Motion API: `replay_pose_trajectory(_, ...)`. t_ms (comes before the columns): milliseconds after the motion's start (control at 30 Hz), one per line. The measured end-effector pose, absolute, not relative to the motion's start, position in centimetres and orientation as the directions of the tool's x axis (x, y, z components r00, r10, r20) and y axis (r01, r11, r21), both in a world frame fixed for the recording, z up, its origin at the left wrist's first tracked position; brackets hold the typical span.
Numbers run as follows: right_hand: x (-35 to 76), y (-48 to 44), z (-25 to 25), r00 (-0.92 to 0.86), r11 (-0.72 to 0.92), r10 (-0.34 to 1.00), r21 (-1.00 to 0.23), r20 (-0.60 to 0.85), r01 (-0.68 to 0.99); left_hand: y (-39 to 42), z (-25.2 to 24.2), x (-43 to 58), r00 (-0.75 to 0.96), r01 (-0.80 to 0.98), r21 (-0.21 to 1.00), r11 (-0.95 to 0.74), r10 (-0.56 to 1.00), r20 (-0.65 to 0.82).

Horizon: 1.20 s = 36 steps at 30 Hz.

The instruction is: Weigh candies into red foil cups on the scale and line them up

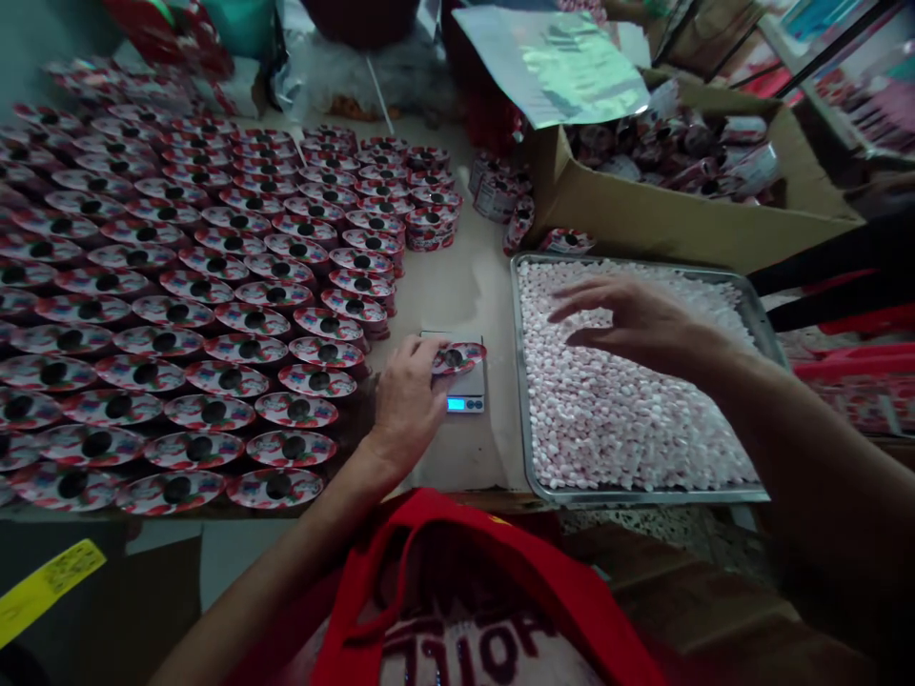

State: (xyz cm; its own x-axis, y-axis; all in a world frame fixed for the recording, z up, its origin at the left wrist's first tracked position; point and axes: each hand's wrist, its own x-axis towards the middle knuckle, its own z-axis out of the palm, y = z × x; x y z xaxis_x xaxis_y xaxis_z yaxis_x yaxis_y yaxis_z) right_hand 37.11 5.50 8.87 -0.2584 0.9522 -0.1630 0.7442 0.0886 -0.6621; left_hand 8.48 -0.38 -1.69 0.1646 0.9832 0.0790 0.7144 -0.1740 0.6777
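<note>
My left hand (413, 398) is closed round a small oval candy container (458, 358) printed red and white, with a dark round hole in its top. The container is at a small digital scale (472, 386) with a lit blue display; whether it rests on the plate or hangs just above cannot be told. Over a metal tray (524, 400) of small white candies (615, 419), my right hand (633, 319) is held with thumb and fingers apart, and nothing shows between them. Left of my left hand stand rows of matching oval containers (247, 351), holes facing up.
Behind the tray is a cardboard box (686, 224) full of similar containers, with a pale sheet (558, 62) over its corner. A few containers (500, 195) stand beside the box. Stacked containers (433, 224) line the far side of the table (457, 286). I wear a red apron (457, 534).
</note>
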Motion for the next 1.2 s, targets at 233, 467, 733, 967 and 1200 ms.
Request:
replay_pose_trajectory(233,35.7,1.4,5.3,-0.018,-0.324,0.946,-0.941,-0.324,-0.091,1.3,1.7,10.0,0.358,0.771,0.409,-0.489,0.863,0.356)
replay_pose_trajectory(467,33.5,2.0,5.6,-0.039,-0.363,0.832,-0.490,-0.553,-0.793,6.1,5.8,16.0,0.707,0.506,0.065,-0.860,0.457,0.540)
replay_pose_trajectory(733,35.3,2.4,4.9,0.074,-0.157,0.814,-0.341,-0.576,-0.927,8.2,4.6,19.9,0.739,0.456,0.104,-0.884,0.442,0.508)
replay_pose_trajectory(967,35.6,1.8,3.6,0.071,-0.253,0.795,-0.436,-0.602,-0.864,8.7,2.0,18.0,0.362,0.489,0.704,-0.515,0.854,0.374)
replay_pose_trajectory(1200,37.7,0.8,4.2,0.091,-0.380,0.804,-0.625,-0.587,-0.682,6.8,1.7,9.5,0.429,0.496,0.836,-0.236,0.903,0.001)
